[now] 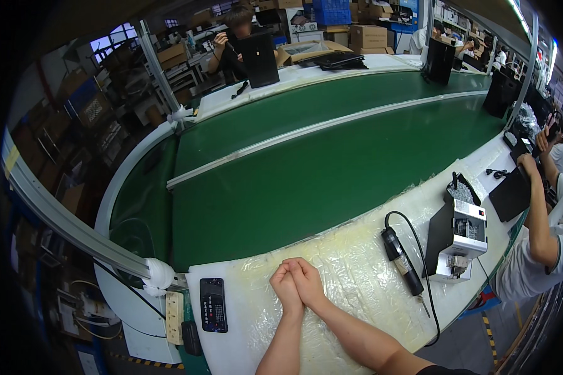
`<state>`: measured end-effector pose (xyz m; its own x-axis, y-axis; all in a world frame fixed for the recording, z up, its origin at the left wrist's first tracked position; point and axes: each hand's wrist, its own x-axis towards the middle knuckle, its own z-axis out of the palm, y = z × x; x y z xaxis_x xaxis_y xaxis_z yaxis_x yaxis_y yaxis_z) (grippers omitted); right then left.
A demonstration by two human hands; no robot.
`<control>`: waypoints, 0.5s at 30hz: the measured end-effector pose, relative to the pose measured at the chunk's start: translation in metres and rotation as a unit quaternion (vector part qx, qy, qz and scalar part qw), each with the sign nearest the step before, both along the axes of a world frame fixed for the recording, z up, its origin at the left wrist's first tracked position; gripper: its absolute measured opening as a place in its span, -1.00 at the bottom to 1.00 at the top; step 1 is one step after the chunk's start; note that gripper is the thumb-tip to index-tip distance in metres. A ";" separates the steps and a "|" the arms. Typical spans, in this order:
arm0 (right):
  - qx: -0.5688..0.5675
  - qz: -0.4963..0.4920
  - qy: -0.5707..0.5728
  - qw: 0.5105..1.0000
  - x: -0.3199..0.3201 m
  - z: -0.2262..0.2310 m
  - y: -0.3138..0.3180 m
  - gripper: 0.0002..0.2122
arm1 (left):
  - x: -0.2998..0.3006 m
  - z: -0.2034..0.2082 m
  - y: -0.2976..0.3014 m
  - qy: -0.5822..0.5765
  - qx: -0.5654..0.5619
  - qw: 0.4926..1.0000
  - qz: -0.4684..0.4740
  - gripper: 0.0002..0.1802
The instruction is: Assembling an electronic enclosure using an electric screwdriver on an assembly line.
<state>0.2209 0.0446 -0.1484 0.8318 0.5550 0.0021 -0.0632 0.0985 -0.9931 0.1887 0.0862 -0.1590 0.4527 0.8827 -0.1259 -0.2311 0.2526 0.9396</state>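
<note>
My left hand [285, 290] and my right hand [308, 282] are clasped together over the plastic-covered worktop [350, 281]. Both have their fingers curled in and pressed against each other, with no tool showing in them. To the left of them lies a dark smartphone [213, 305], its screen lit. On the right, a black electric screwdriver [401, 259] with a cable lies on the worktop, apart from my hands. Beside it stands a white and black box-shaped machine [458, 240], which looks like a screw feeder.
A green conveyor belt [294, 181] runs beyond the worktop, split by a metal rail [275, 145]. A power strip [174, 317] sits at the left edge. Across the belt a person handles a black case [259, 59]. Another person works at right with a black panel [510, 195].
</note>
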 end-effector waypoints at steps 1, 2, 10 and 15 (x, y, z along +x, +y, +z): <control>0.001 0.000 -0.001 1.000 0.000 0.000 0.000 -0.74 | 0.000 -0.002 0.000 -0.001 0.002 1.000 -0.002 -0.79; 0.002 0.000 -0.002 1.000 0.000 0.001 0.000 -0.74 | 0.000 -0.002 0.000 -0.001 0.002 1.000 -0.001 -0.79; 0.004 0.000 -0.004 1.000 -0.001 0.001 0.000 -0.74 | -0.001 -0.003 0.001 0.001 0.010 1.000 0.001 -0.79; 0.007 -0.003 -0.007 1.000 0.000 -0.001 0.001 -0.74 | -0.001 0.000 0.001 0.003 0.004 1.000 0.000 -0.77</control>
